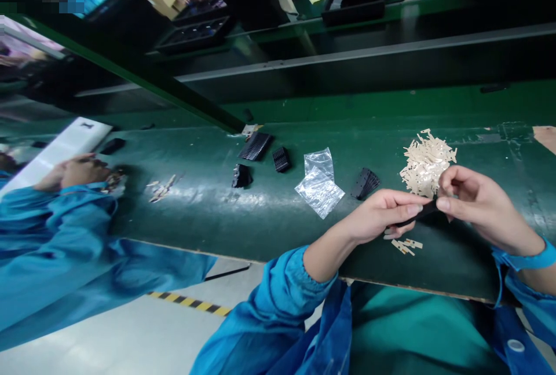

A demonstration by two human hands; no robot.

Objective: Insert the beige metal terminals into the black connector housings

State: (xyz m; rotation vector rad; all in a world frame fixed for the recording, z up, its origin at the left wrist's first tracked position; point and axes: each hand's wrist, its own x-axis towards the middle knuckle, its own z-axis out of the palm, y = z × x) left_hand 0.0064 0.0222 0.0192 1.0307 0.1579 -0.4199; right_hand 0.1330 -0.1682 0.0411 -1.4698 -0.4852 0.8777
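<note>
Between my two hands, above the green bench near its front edge, is a narrow black plastic part (pixel 420 213). My left hand (pixel 393 213) is closed round its left end, thumb on top. The fingertips of my right hand (pixel 471 198) pinch at its other end; whether they also hold a small piece is hidden. Just behind my right hand rises a heap of small cream-coloured flat pieces (pixel 425 161). A few more cream pieces (pixel 407 246) lie below my left hand. Left of the heap sits a fanned stack of black parts (pixel 365 183).
Clear plastic bags (pixel 320 181) lie mid-bench. Farther left are stacks of black parts (pixel 256 146) and scattered cream strips (pixel 165 188). A green post (pixel 174 85) slants down to the bench. At left, a co-worker's hands (pixel 76 171) are beside a white board (pixel 65 149).
</note>
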